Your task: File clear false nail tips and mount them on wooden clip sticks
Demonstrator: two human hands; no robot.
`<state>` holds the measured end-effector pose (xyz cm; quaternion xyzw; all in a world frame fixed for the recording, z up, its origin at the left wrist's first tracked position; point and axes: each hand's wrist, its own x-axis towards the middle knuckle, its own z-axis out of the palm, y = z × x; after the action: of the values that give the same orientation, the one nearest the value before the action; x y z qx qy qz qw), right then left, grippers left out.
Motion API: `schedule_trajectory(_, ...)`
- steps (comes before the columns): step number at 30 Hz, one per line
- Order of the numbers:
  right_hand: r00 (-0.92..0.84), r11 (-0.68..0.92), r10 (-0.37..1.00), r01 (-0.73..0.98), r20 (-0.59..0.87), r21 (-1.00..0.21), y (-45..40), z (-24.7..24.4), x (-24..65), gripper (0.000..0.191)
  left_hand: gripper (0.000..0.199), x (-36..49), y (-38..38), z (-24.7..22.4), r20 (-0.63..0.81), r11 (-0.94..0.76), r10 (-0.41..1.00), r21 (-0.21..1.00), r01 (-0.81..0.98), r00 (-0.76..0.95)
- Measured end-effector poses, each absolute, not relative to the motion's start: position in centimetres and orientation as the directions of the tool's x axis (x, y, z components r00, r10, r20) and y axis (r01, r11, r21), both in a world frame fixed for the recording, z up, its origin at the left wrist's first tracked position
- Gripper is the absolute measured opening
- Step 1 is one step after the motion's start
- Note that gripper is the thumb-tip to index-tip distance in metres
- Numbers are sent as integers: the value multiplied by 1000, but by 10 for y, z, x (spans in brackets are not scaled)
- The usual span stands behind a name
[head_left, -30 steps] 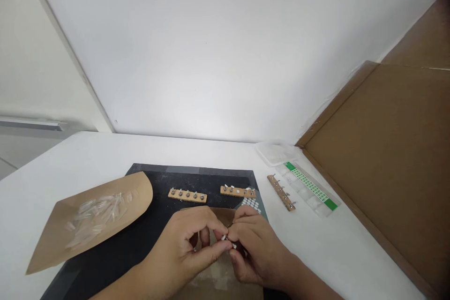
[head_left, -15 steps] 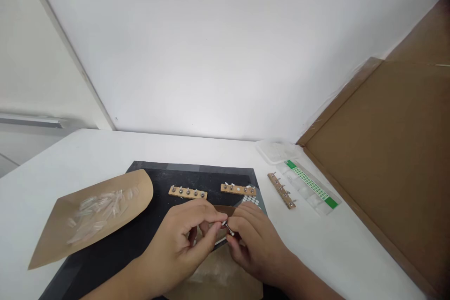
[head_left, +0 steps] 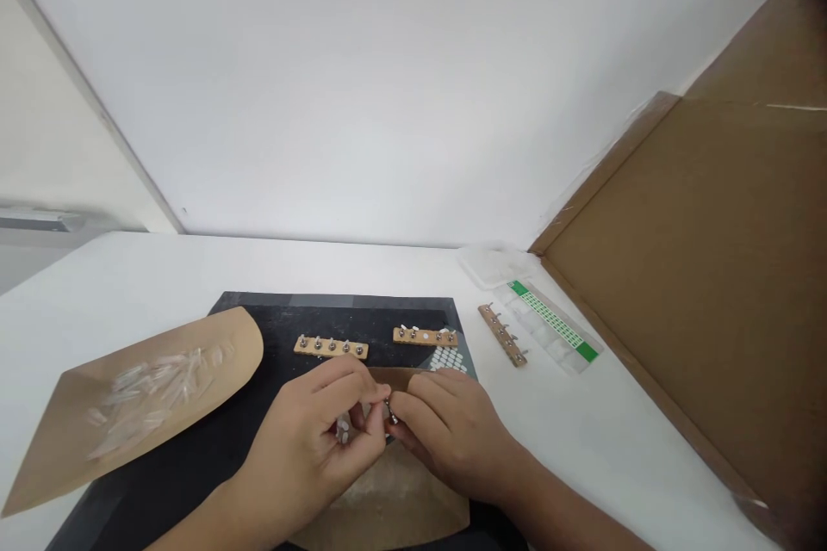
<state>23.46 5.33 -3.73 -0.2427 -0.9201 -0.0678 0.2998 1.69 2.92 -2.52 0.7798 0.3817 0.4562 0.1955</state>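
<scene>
1. Position of the small metal piece (head_left: pixel 393 417): lower centre of the frame, between the fingertips of both hands, over a brown sheet (head_left: pixel 401 495). Its far end is hidden by the fingers, so its full shape cannot be told.
2. Left hand (head_left: pixel 310 435): thumb and forefinger pinched together at the upper end of the piece. Small whitish bits (head_left: pixel 343 429) show in the curl of the other fingers; whether they are gripped or merely cupped, cannot tell.
3. Right hand (head_left: pixel 456 430): thumb and bent forefinger closed on the lower end; remaining fingers folded in.
4. Technique, as judged: let one pinch act as the fixed clamp and the other make the fine adjustment. Light, even pressure should suit so slight a part; a hard squeeze could make it skid out.
5. Caution: loosely cupped bits might drop if the left fingers open wide. Working low over the sheet should make any dropped part easier to recover.
6. Reference pieces: three strips carrying metal pieces, namely the left strip (head_left: pixel 331 352) and middle strip (head_left: pixel 425 341) on the black mat (head_left: pixel 194 456), and the right strip (head_left: pixel 502 337) beside the clear box (head_left: pixel 556 320) at right of the frame. Comparing ends against these would help judge alignment.
7. Clear tubes (head_left: pixel 161 387): lower left of the frame, well apart from both hands.
</scene>
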Motion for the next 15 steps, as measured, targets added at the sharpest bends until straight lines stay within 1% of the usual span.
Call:
schedule_trajectory(4, -708, 881, 387, 474, 590, -9, 52, -35, 231, 34, 19, 19, 28, -24, 549, -601, 795, 659, 451, 257)
schedule_trajectory(9, -737, 887, 382, 461, 558, 2, 50, -31, 231, 30, 25, 19, 27, -24, 557, -575, 803, 629, 523, 213)
schedule_trajectory(11, -737, 886, 383, 464, 556, 4, 50, -30, 231, 30, 23, 19, 28, -24, 543, -561, 815, 652, 510, 202)
schedule_trajectory(15, -720, 880, 399, 476, 568, -15, 49, -32, 232, 28, 16, 19, 28, -23, 484, -510, 856, 735, 447, 181)
